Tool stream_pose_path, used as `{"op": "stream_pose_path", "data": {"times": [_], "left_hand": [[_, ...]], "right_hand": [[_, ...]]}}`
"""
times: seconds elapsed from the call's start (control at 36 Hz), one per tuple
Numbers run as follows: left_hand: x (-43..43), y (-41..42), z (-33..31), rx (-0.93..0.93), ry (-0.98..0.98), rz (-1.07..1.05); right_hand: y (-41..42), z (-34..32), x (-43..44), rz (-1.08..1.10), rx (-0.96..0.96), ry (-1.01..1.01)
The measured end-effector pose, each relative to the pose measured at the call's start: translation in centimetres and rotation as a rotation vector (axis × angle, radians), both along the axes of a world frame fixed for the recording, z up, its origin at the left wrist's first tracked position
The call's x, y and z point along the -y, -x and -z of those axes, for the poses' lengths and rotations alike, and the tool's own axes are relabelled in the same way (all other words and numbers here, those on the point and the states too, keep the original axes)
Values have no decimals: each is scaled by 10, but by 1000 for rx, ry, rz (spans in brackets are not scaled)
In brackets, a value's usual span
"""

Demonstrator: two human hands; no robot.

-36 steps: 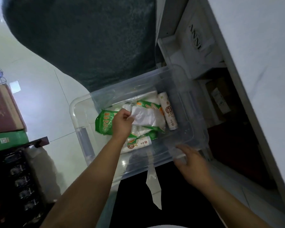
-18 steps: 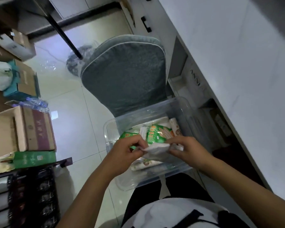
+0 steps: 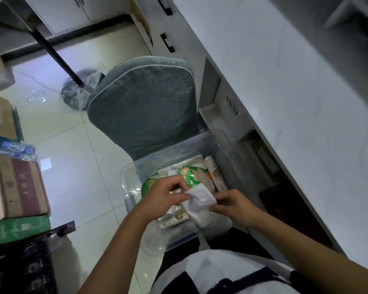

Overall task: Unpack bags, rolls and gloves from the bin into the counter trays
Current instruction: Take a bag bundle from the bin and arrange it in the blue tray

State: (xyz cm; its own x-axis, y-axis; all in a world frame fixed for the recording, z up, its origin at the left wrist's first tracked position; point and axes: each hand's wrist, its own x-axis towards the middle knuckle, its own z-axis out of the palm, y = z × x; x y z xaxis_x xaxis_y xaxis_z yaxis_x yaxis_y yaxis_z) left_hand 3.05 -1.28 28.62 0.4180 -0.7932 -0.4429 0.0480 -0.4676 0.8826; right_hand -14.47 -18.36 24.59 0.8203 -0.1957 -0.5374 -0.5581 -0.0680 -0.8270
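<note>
Fingers pinch white packet above crowded bin.

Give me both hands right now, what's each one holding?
Left hand: closed, pinching the left edge of the white packet above the clear bin.
Right hand: closed on the same packet's right edge.

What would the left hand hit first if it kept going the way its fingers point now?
The left hand points right, across the clear bin. Its fingertips already pinch the white packet, so that comes first; just beyond it is the right hand gripping the packet's other edge. Depth is hard to judge in this single view.
</note>
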Motion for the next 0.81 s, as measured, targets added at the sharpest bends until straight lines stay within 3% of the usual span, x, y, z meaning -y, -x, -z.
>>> {"op": "stream_pose_path", "data": {"times": [0.11,0.25,0.33,0.42,0.56,0.81], "left_hand": [[20,-6,23,-123,3,-22],[43,-16,90,-200,-91,-282],[51,-20,159,8,-320,-235],[61,-22,220,237,-503,4],[91,-26,284,700,-637,342],[116,-33,335,918,-723,374]], "right_hand": [[17,16,2,128,-49,21],[46,33,4,384,-186,160],[67,35,-1,558,-295,179],[82,38,-9,717,-346,141],[89,53,-30,959,-406,-20],[77,77,-48,1057,-468,-100]]}}
